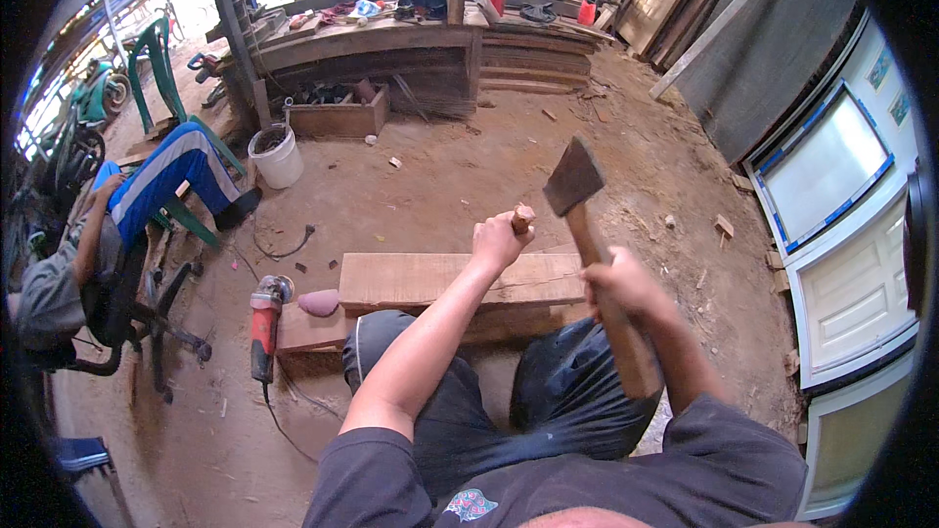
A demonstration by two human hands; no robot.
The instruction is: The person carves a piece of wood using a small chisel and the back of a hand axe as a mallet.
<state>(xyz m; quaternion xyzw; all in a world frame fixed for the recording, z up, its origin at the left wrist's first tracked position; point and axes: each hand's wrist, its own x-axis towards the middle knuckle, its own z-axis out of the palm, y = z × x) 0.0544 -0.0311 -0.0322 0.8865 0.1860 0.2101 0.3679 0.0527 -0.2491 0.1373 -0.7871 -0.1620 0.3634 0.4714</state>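
My left hand (501,242) is closed around an upright wooden-handled chisel (523,219) with a frayed top end. Its blade is hidden below my fist. My right hand (626,284) grips a hatchet (616,332) by its wooden handle, and the dark metal head is raised just to the right of the chisel. That hand is slightly blurred. Under both hands, a thick wooden plank (406,279) lies crosswise on another timber (308,329) in front of my knees. A crack runs along the plank's right part.
A red angle grinder (264,323) with a cord and a pinkish stone-like piece (319,303) are left of the plank. A white bucket (276,158), a wooden box (337,117) and a cluttered workbench (391,39) stand farther off. Another person sits at left; door panels (841,264) lean right.
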